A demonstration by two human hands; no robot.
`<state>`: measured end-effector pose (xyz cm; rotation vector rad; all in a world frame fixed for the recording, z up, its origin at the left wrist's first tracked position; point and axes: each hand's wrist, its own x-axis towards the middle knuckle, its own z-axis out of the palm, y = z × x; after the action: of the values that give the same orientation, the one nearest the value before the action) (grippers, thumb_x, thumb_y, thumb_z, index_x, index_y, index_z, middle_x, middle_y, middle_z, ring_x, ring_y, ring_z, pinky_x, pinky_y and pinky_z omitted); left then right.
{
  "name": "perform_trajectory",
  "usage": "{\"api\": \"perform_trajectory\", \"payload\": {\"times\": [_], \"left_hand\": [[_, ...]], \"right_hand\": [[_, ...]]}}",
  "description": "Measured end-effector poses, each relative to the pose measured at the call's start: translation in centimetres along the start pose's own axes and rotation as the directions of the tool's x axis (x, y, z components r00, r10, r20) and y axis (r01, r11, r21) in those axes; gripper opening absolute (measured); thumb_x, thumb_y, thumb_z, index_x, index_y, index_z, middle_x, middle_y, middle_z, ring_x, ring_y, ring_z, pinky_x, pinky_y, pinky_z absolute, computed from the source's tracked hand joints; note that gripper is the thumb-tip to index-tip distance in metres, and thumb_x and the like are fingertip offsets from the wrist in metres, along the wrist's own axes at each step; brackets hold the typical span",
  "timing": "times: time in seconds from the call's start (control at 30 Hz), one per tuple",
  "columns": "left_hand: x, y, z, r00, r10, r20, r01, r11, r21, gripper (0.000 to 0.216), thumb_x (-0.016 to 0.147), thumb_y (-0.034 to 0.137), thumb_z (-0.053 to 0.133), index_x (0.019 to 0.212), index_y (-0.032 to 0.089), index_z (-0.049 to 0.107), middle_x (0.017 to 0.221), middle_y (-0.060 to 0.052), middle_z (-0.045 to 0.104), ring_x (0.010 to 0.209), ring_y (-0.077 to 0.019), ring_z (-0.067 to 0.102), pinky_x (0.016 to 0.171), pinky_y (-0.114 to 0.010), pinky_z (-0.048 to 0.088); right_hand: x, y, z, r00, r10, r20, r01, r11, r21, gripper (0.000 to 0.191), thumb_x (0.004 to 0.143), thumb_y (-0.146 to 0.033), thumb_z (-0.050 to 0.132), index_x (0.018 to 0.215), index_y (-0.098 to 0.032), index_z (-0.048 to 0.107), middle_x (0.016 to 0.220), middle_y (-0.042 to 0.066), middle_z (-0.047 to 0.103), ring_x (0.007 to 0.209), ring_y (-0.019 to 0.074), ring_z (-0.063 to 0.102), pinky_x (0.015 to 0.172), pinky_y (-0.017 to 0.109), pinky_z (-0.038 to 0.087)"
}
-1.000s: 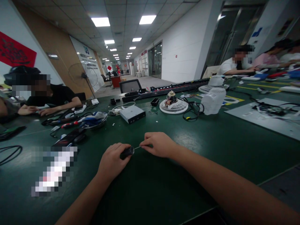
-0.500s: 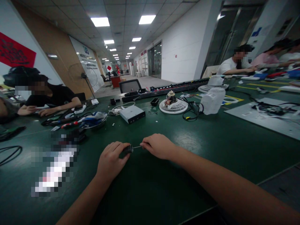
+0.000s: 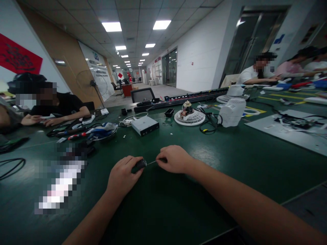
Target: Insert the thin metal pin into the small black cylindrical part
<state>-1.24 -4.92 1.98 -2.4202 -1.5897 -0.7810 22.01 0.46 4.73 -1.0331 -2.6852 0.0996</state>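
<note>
My left hand (image 3: 124, 173) is wrapped round the dark handle of a small screwdriver (image 3: 141, 163) above the green table. The thin metal shaft points right and slightly up. At its far end my right hand (image 3: 175, 159) pinches the shaft between thumb and fingers; the tip itself is hidden there. Beyond the hands lies a flat silver disc drive (image 3: 145, 125) with a black front. To its right rests a white fan grille (image 3: 189, 118) with a motor on it.
A white plastic housing (image 3: 233, 112) with a black cable stands right of the grille. Farther right lies a pale panel (image 3: 288, 132) with wires. Tools and a blue cloth (image 3: 103, 131) lie on the left. People sit at the left and far right.
The view has tilted slightly, so the scene sits a little lower. Both hands keep their hold on the screwdriver; its shaft now slants up a bit more to the right.
</note>
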Motion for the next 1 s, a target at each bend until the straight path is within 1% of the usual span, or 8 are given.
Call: {"api": "perform_trajectory", "payload": {"times": [0.2,0.4,0.57,0.67,0.77,0.87,0.93,1.0], "left_hand": [[0.0,-0.5,0.1,1.000,-0.018,0.009,0.018,1.000,0.011,0.025,0.081,0.023,0.064,0.106,0.022,0.065,0.095,-0.003,0.067,0.087,-0.0218,0.063,0.076,-0.035,0.051],[-0.1,-0.3,0.2,0.995,0.099,0.013,-0.099,0.995,0.004,0.025,0.080,0.021,0.063,0.105,0.021,0.066,0.093,-0.004,0.067,0.085,-0.0212,0.062,0.077,-0.035,0.050],[-0.1,-0.2,0.0,0.998,0.063,0.022,-0.063,0.998,0.001,0.026,0.078,0.019,0.063,0.103,0.023,0.066,0.094,-0.003,0.067,0.082,-0.0202,0.062,0.073,-0.033,0.051],[-0.1,-0.2,0.0,0.998,0.045,0.033,-0.044,0.999,-0.027,0.027,0.080,0.020,0.062,0.106,0.023,0.065,0.096,-0.003,0.066,0.084,-0.0200,0.063,0.075,-0.033,0.052],[-0.1,-0.2,0.0,0.998,0.044,0.037,-0.043,0.999,-0.029,0.026,0.081,0.021,0.061,0.107,0.023,0.064,0.096,-0.003,0.066,0.086,-0.0201,0.063,0.075,-0.032,0.052],[-0.1,-0.1,0.0,0.999,0.033,0.038,-0.032,0.999,-0.027,0.025,0.081,0.022,0.061,0.106,0.023,0.065,0.095,-0.003,0.066,0.086,-0.0202,0.064,0.074,-0.032,0.052],[-0.2,-0.2,0.0,0.999,0.012,0.032,-0.010,0.999,-0.038,0.026,0.081,0.022,0.061,0.107,0.024,0.065,0.097,-0.002,0.066,0.087,-0.0200,0.064,0.075,-0.032,0.052],[-0.1,-0.2,0.0,1.000,-0.014,0.025,0.015,0.999,-0.052,0.027,0.081,0.022,0.061,0.108,0.025,0.064,0.099,-0.002,0.066,0.087,-0.0199,0.064,0.075,-0.031,0.052]], "right_hand": [[0.0,0.0,0.1,0.992,0.104,-0.065,-0.104,0.995,-0.003,0.028,0.086,-0.037,0.051,0.091,-0.025,0.075,0.083,0.002,0.071,0.074,0.0181,0.061,0.062,0.028,0.039],[0.1,-0.7,0.3,0.997,0.082,-0.006,-0.082,0.997,0.006,0.029,0.088,-0.035,0.049,0.095,-0.026,0.075,0.085,0.003,0.071,0.076,0.0179,0.061,0.061,0.027,0.038],[0.1,-1.3,0.3,1.000,0.012,0.027,-0.014,0.998,0.064,0.027,0.087,-0.034,0.050,0.093,-0.026,0.075,0.082,0.001,0.072,0.072,0.0162,0.061,0.061,0.026,0.038],[0.1,-1.3,0.3,0.998,0.063,-0.023,-0.061,0.996,0.073,0.027,0.087,-0.034,0.051,0.093,-0.025,0.075,0.085,0.002,0.072,0.075,0.0164,0.061,0.063,0.026,0.039],[0.1,-1.2,0.4,0.991,0.131,-0.018,-0.130,0.991,0.039,0.027,0.087,-0.035,0.051,0.091,-0.026,0.075,0.083,0.002,0.072,0.074,0.0171,0.061,0.063,0.027,0.039],[0.1,-1.0,0.4,0.997,0.078,0.017,-0.079,0.995,0.056,0.027,0.087,-0.035,0.051,0.093,-0.025,0.075,0.082,0.003,0.071,0.072,0.0172,0.061,0.062,0.027,0.039],[0.1,-0.8,0.5,1.000,0.002,0.023,-0.005,0.993,0.122,0.027,0.088,-0.033,0.051,0.096,-0.024,0.075,0.084,0.002,0.072,0.073,0.0167,0.062,0.063,0.027,0.039],[0.2,-0.6,0.7,1.000,-0.020,0.017,0.017,0.980,0.196,0.026,0.089,-0.032,0.051,0.098,-0.023,0.074,0.086,0.002,0.072,0.074,0.0159,0.062,0.064,0.027,0.040]]}}
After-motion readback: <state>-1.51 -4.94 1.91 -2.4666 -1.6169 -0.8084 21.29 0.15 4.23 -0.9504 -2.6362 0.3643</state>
